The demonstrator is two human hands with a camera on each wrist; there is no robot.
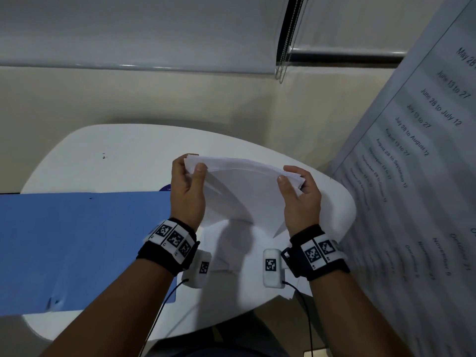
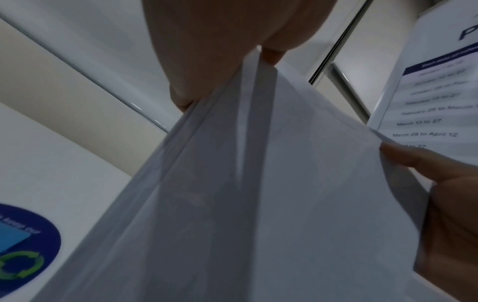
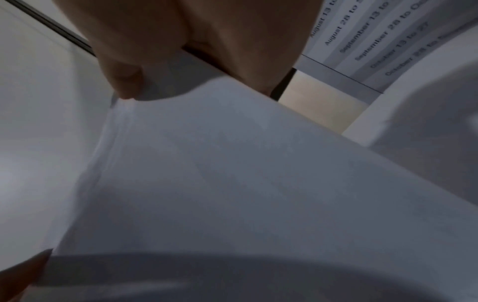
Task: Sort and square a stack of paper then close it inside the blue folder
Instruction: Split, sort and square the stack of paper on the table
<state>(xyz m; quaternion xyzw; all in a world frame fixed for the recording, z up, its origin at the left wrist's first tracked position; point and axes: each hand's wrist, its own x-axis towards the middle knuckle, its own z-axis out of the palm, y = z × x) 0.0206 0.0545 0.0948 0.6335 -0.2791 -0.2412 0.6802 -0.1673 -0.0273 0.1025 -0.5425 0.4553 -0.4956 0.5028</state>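
Observation:
A stack of white paper [image 1: 242,191] stands on its lower edge on the white table [image 1: 103,161], bowed at the top. My left hand [image 1: 189,181] grips its upper left corner, thumb in front and fingers behind. My right hand [image 1: 298,189] grips the upper right corner the same way. The sheets' top edges are fanned and uneven. The blue folder [image 1: 85,248] lies open and flat to the left of the paper. In the left wrist view the paper [image 2: 258,183] fills the middle, with the right hand [image 2: 439,194] at its far edge. The right wrist view shows the paper [image 3: 245,183] under my fingers [image 3: 124,81].
A printed date schedule sheet [image 1: 412,176] hangs close on the right. A round blue sticker [image 2: 23,245] sits on the table by the folder. A window blind and its bead cord [image 1: 286,47] hang behind the table. The table's front edge curves near my forearms.

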